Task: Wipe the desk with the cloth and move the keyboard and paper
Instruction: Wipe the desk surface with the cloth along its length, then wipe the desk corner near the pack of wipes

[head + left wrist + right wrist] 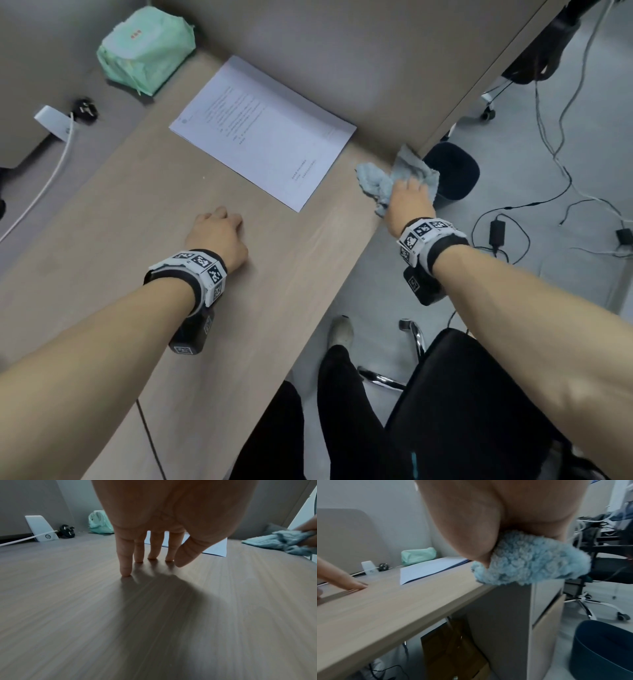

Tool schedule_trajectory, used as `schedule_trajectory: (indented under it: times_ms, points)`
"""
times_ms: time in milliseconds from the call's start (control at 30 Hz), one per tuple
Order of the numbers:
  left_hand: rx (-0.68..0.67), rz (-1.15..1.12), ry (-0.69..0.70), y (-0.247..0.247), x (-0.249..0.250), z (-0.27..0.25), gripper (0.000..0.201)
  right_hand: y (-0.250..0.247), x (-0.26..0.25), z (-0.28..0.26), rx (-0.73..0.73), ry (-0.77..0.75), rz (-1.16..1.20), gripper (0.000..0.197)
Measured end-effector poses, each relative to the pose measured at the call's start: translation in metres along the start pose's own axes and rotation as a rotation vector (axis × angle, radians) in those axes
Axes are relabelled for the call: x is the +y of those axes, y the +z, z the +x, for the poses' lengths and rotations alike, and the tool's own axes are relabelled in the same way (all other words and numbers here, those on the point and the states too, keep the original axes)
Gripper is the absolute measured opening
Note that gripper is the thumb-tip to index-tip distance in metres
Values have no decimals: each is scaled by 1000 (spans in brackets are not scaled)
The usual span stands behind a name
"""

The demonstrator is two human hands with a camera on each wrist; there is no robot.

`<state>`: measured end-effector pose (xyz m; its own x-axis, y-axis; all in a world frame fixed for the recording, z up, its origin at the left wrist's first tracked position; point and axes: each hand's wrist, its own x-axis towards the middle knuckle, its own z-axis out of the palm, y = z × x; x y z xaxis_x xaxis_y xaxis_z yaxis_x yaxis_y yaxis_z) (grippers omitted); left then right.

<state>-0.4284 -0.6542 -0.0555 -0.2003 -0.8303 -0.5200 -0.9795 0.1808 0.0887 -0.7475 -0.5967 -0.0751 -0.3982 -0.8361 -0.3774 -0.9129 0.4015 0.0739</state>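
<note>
- The right hand (409,198) grasps the blue cloth (376,185) at the tabletop's (137,240) right edge.
- The left hand (219,236) is released, fingertips (126,573) touching the wood.
- The paper (263,130) lies at the back edge, near a green pack (145,51).
- A dark bin (604,649) sits on the floor.

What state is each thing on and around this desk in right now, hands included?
Fluffy light blue cloth: bunched, gripped, at the desk's right front edge.
Right hand: grips the cloth.
Left hand: fingertips resting on the desk, holding nothing.
White printed paper sheet: flat, against the partition.
Light wood desk: bare in front of the paper.
Mint green tissue pack: closed, in the corner.
Black plug: unplugged, lying loose.
Dark blue bin: upright on the floor.
</note>
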Motion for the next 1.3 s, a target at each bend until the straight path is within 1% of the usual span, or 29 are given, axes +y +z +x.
schedule_trajectory:
  times_ms: [67,100,167,200,233,267,300,333,400,500,533,600,700,767,833,900,967,1033,1100,1133,1200,1233,1300]
  points:
    - [-1,2,3,0,1,-2,40,-7,19,-12,17,41,32,45]
    - [-2,4,7,0,0,-2,42,-11,19,-18,57,-1,39,40]
    - [-6,7,14,1,0,-2,46,-10,2,-24,159,-170,124,36]
    - [-13,8,16,1,-1,-2,49,-10,-14,-23,187,-255,165,36]
    - [-20,7,16,1,-2,-2,50,-9,-30,-20,193,-317,187,37]
    - [-22,8,19,1,-2,-2,50,-5,-45,-14,170,-367,187,41]
    - [-21,8,17,1,-4,-1,49,-1,-56,-9,125,-384,155,45]
    - [-17,6,18,1,-4,-1,49,3,-62,-5,86,-377,112,50]
    - [-5,11,23,3,-5,-1,50,8,-58,-1,69,-277,39,53]
    - [27,13,19,5,-6,-3,51,0,-44,-9,60,-112,25,39]
    - [33,11,25,4,-7,-4,52,-5,-44,-16,44,-90,28,39]
    - [2,-1,42,2,-10,-7,56,-14,-55,-34,0,-109,66,48]
    - [-111,-42,50,-4,-15,-9,65,-14,-93,-70,-96,-207,120,56]
    - [-148,-120,60,-7,-18,-9,62,-13,-118,-87,-192,-255,166,64]
    - [-101,-206,74,-12,-21,-13,55,-21,-133,-93,-231,-284,253,71]
    - [-35,-275,92,-14,-18,-16,50,-35,-135,-88,-198,-276,326,73]
    - [-15,-316,121,-16,-12,-18,45,-52,-128,-72,-129,-214,399,69]
    - [-40,-342,131,-16,-5,-16,43,-67,-115,-50,-109,-120,496,65]
    - [-49,-393,101,-18,1,-9,43,-80,-101,-23,-117,-3,610,59]
    - [-49,-440,68,-21,2,-5,43,-85,-95,-12,-128,68,702,53]
    - [-31,-564,-29,-30,4,8,43,-93,-87,12,-201,220,927,37]
    - [-36,-615,-75,-36,6,15,42,-93,-83,28,-253,288,1026,34]
    - [-77,-713,-141,-46,10,27,36,-83,-74,61,-344,371,1141,43]
